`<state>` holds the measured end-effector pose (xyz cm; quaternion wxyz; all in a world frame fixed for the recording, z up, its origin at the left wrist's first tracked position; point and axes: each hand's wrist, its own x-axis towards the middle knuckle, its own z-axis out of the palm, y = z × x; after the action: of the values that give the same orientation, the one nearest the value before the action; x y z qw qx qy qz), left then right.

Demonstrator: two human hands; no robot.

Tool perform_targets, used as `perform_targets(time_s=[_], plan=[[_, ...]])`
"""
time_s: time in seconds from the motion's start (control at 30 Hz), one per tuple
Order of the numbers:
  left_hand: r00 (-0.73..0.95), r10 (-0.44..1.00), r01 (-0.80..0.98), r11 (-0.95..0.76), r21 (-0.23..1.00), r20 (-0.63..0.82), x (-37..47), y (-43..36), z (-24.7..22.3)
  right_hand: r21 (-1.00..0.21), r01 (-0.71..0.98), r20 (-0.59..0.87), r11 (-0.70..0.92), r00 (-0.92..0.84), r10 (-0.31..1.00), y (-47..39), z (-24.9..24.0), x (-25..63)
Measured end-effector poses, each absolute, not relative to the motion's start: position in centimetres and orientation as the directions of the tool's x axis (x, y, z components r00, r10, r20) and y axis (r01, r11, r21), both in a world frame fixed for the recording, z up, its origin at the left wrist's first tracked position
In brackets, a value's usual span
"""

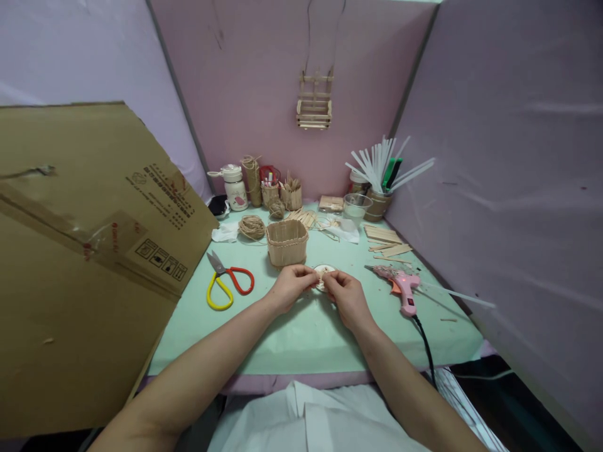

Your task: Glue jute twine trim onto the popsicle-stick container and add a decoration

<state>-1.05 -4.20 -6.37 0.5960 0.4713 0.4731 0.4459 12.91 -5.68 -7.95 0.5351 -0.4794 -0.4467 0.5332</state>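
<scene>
Both hands meet over a small round white dish with little pale pieces on it (325, 269), in the middle of the table. My left hand (294, 287) comes in from the left with thumb and fingers pinched together. My right hand (347, 297) is pinched too, its fingertips close to the left ones. Whatever sits between the fingertips is too small to make out. Just behind my left hand stands a woven basket (287, 243) with a braided rim.
Scissors (219, 273) lie left; a pink glue gun (406, 290) with a black cable lies right. Twine (252, 227), wooden sticks (384, 237), a white bottle (234, 188) and a pot of glue sticks (378, 206) are behind. Cardboard (94, 282) leans at the left.
</scene>
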Motion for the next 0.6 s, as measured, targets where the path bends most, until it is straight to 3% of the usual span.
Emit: perform_targets(time_s=[0.6], plan=[[0.171, 0.976, -0.036, 0.14, 0.99, -0.132, -1.1, -4.37, -5.9, -0.995, -0.099, -0.03, -0.026, 0.043, 0.999, -5.74, -8.14, 12.97]])
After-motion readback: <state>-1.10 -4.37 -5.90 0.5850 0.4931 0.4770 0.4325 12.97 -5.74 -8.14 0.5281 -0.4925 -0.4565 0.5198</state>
